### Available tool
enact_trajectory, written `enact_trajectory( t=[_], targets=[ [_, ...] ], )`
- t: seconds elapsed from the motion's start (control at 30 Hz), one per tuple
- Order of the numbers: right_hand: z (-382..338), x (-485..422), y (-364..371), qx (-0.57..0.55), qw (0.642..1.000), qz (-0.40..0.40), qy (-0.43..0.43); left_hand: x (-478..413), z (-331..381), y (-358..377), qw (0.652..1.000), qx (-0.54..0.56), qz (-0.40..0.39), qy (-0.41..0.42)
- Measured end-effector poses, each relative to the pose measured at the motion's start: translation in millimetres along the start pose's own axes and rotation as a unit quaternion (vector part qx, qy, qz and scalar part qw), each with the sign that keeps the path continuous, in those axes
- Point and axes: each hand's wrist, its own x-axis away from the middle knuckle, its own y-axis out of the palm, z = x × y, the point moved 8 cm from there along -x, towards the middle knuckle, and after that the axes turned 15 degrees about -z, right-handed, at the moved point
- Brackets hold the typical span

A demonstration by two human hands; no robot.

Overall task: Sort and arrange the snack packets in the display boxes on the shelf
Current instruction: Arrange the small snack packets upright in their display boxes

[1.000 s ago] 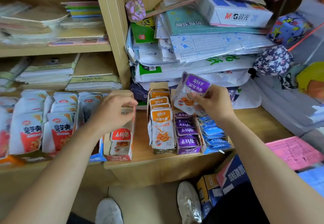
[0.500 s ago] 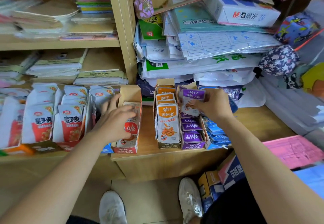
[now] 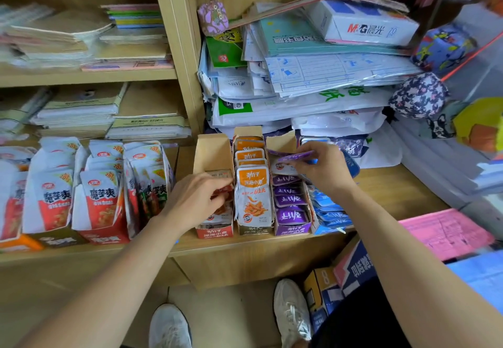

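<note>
Purple foil sits pinched between the thumb and fingertips of my right grip (image 3: 324, 173): one purple packet (image 3: 295, 155), held nearly flat above the back of the purple box (image 3: 291, 228) and not yet down in its row. The pinch takes one edge only, so the slick packet could slide out, or go in slanting and ride up on the packets already standing there. At 9 o'clock of that box stands the orange box (image 3: 253, 229), touching it; a careless push could drop the packet across the divide. At 3 o'clock the blue packets (image 3: 329, 211) lie loose and slumped near the edge of the shelf (image 3: 245, 247). My wrist passes right above them, so a brush might tip some to the floor. Further toward 9 o'clock my left grip (image 3: 196, 200) has its fingers curled into the red box (image 3: 215, 232); whether it pinches a packet or only presses I cannot tell. That box looks like light card, and a pull could drag it forward.
</note>
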Motion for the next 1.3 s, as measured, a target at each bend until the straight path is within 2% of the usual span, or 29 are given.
enact_trajectory(
  t=[0.1,0.17,0.3,0.4,0.5,0.6,0.67,0.77,0.9,1.03,1.17,1.3],
  targets=[
    [-10,3,10,0.073,0.995,-0.068,-0.010,3,-2,5,0.998,0.026,-0.056,-0.003],
    [-19,7,14,0.101,0.990,-0.091,-0.032,3,-2,8,0.997,-0.001,-0.076,0.000],
    [-32,10,22,0.186,0.977,-0.063,-0.086,0,-2,9,0.997,-0.043,-0.062,0.002],
    [-25,4,13,0.172,0.984,-0.008,-0.047,-2,-1,9,0.997,-0.044,-0.057,0.019],
    [-15,6,-8,0.068,0.995,0.072,-0.026,3,4,-9,0.998,-0.012,0.012,0.059],
    [-10,7,-15,0.029,0.994,0.099,-0.022,8,1,-33,0.992,0.002,0.107,0.071],
    [-11,6,-12,0.056,0.995,0.085,-0.022,11,-1,-47,0.986,-0.011,0.153,0.063],
    [-14,3,9,0.163,0.987,-0.006,-0.010,11,-10,-62,0.978,0.001,0.207,0.031],
    [-18,7,19,0.187,0.981,-0.058,0.017,4,-26,-68,0.972,0.082,0.220,-0.001],
    [-47,24,19,0.195,0.978,-0.015,-0.072,0,-25,-71,0.971,0.095,0.217,0.015],
    [-65,24,34,0.162,0.980,0.008,-0.117,-3,-35,-68,0.966,0.130,0.223,0.005],
    [-76,4,64,0.106,0.983,-0.052,-0.138,-11,-42,-68,0.963,0.159,0.218,0.019]
  ],
)
